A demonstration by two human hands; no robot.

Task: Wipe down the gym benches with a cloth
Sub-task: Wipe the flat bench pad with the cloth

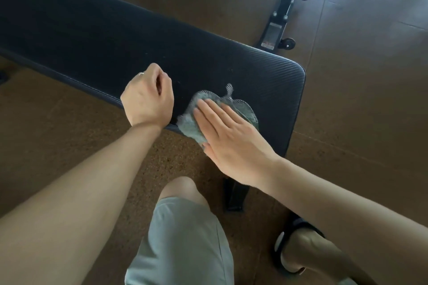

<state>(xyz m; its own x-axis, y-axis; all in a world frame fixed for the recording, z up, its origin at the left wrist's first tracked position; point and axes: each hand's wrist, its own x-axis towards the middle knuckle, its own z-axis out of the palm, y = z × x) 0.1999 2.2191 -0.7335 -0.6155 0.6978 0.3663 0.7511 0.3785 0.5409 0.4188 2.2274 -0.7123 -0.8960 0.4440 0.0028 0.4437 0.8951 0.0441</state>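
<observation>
Lying crumpled on the black ribbed bench (162, 37), a grey-green cloth (192, 122)

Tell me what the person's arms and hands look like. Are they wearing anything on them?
Both arms are bare, with no sleeves, gloves or watch in view. The left hand wears a thin silver-looking ring on one finger. The right hand shows nothing on it.
</observation>
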